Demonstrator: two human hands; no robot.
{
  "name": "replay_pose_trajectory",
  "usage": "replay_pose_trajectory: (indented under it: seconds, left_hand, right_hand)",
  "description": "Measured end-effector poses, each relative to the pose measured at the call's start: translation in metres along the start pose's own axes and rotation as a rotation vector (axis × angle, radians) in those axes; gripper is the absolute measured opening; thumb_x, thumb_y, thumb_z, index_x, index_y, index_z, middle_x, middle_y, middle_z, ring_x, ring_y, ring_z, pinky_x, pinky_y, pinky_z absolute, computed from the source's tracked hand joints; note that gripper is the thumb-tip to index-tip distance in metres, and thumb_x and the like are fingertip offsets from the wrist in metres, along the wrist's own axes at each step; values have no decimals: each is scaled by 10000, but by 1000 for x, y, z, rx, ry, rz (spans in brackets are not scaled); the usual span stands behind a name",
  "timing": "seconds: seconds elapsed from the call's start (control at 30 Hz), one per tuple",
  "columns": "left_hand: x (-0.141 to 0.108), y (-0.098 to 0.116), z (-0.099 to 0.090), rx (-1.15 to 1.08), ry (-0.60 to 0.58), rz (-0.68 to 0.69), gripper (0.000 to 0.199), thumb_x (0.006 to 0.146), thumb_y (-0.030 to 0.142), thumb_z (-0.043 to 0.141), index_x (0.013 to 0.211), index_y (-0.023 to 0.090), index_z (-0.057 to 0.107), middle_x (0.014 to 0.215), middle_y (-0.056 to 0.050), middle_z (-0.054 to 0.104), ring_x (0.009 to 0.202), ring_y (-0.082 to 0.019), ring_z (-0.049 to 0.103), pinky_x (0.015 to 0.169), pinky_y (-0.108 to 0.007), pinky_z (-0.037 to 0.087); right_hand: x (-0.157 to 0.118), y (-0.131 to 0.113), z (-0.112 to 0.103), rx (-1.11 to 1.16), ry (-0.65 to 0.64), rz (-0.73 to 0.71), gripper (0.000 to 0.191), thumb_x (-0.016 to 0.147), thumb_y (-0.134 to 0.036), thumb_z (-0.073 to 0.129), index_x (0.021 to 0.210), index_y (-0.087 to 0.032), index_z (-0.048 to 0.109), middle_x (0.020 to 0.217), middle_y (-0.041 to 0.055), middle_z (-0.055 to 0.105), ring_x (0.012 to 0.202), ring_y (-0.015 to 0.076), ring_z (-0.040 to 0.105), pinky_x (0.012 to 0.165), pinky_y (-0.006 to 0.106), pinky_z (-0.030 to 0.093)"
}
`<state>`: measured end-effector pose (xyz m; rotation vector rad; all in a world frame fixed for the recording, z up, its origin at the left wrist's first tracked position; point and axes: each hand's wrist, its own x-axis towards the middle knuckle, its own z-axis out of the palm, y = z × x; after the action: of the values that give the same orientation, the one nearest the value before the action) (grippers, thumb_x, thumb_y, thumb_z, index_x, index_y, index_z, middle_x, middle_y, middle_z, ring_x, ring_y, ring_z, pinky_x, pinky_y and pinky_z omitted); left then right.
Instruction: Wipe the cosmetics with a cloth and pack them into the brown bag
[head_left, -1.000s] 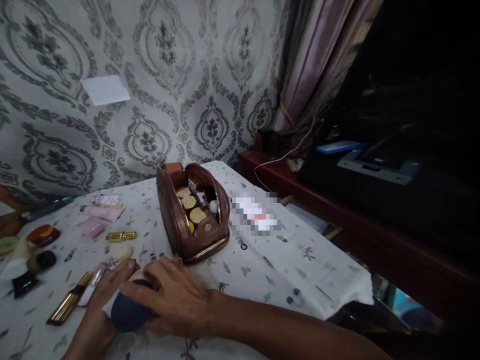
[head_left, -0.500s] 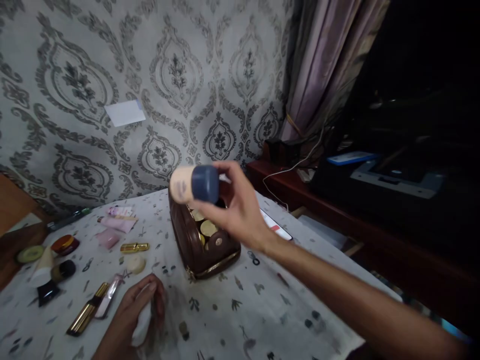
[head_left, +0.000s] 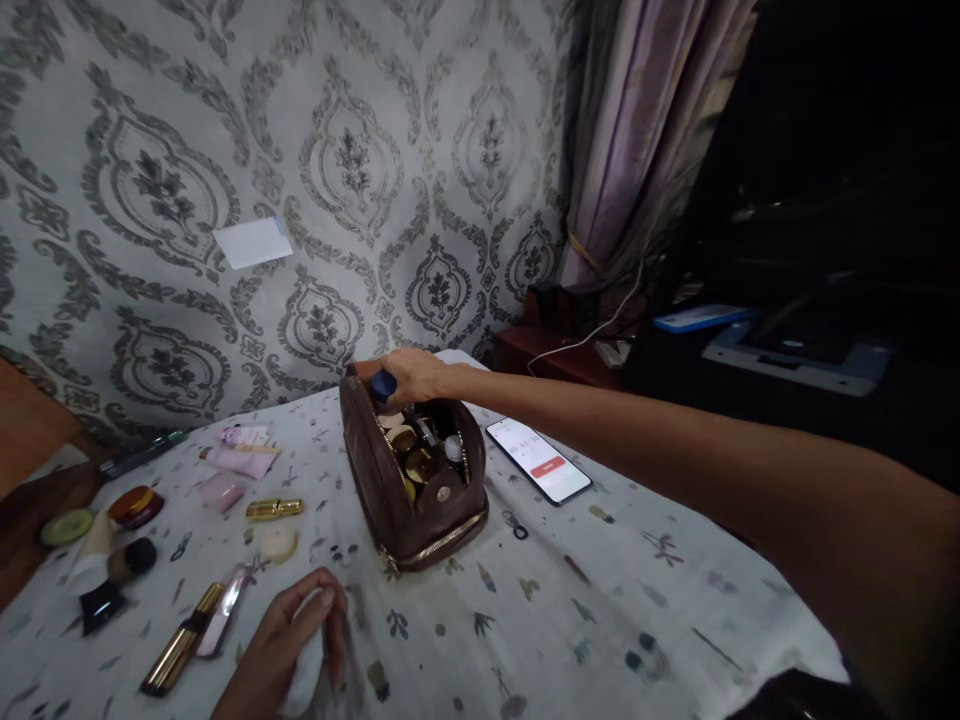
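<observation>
At the far end of a brown cosmetic bag (head_left: 375, 480), my right hand (head_left: 416, 376) is closed on a small bottle with a dark blue cap (head_left: 383, 385); its beige body is hidden now. The bag stands unzipped, with several jars and gold-lidded containers (head_left: 421, 465) inside. My left hand (head_left: 289, 640) rests on the cloth in front of the bag. Its fingers curl around something white and soft-looking (head_left: 306, 678), perhaps a tissue, partly hidden by the palm.
Left of the bag lie a gold lipstick tube (head_left: 274, 508), a round cream jar (head_left: 278, 543), pink tubes (head_left: 240, 460), a black-and-gold tube (head_left: 182, 640) and an amber jar (head_left: 136, 506). A lit phone (head_left: 540, 460) lies to the right. A patterned wall (head_left: 352, 180) rises behind.
My right hand has carried the bottle from above the bag down into its far end, turning it cap up. The phone is now uncovered. My left hand keeps its grip.
</observation>
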<state>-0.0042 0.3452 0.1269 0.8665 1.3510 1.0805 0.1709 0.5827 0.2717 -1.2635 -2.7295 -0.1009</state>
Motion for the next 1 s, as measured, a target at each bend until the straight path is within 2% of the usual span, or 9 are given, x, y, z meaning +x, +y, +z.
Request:
replay_pose_trajectory:
  seconds: [0.13, 0.23, 0.43, 0.57, 0.77, 0.9, 1.0]
  left_hand:
    - [1, -4, -2, 58, 1, 15, 446, 719, 619, 731, 690, 189, 615, 486, 31, 556, 426, -119, 502, 437, -209, 346]
    - [1, -7, -4, 82, -11, 32, 448, 742, 624, 708, 692, 192, 602, 482, 30, 563, 430, -118, 500, 449, -209, 339]
    - [-2, 0, 0, 123, -21, 19, 488, 705, 674, 709, 690, 196, 610, 469, 26, 567, 433, -131, 510, 484, -228, 367]
    - [-4, 2, 1, 162, -29, 70, 473, 746, 655, 684, 674, 192, 611, 470, 18, 573, 438, -133, 519, 518, -238, 386]
    - [3, -8, -8, 221, -95, 96, 486, 807, 668, 606, 716, 190, 601, 462, 12, 591, 440, -127, 526, 545, -234, 381]
    - [6, -11, -11, 200, -135, 88, 470, 813, 653, 609, 741, 188, 591, 492, 24, 595, 451, -129, 537, 544, -238, 392]
    - [7, -10, -11, 161, -140, 65, 454, 820, 636, 613, 759, 187, 583, 520, 32, 595, 449, -121, 536, 510, -228, 379]
  right_hand:
    - [19, -4, 11, -92, -18, -56, 414, 687, -338, 794, 1022, -105, 722, 1160, 174, 650, 1078, 319, 599, 819, 335, 484]
    - [25, -3, 20, -153, -2, -105, 405, 676, -300, 804, 1018, -97, 728, 1210, 198, 607, 1172, 349, 514, 942, 383, 434]
    - [25, -1, 36, -230, 37, -131, 280, 806, -243, 668, 1041, -98, 717, 1227, 207, 592, 1191, 352, 452, 1005, 461, 346]
    - [24, 0, 39, -256, 40, -143, 223, 822, -193, 636, 997, -86, 724, 1170, 209, 630, 1175, 346, 458, 1002, 463, 328]
    - [26, -1, 35, -233, 36, -144, 251, 768, -224, 719, 982, -96, 740, 1176, 200, 664, 1154, 341, 508, 947, 419, 383]
    - [32, 3, 22, -172, 63, -105, 236, 748, -175, 725, 975, -118, 758, 1118, 179, 708, 1114, 320, 568, 878, 354, 423]
    - [35, 6, 4, -96, 106, -80, 186, 808, -165, 660, 947, -122, 776, 985, 157, 751, 976, 268, 645, 770, 297, 443]
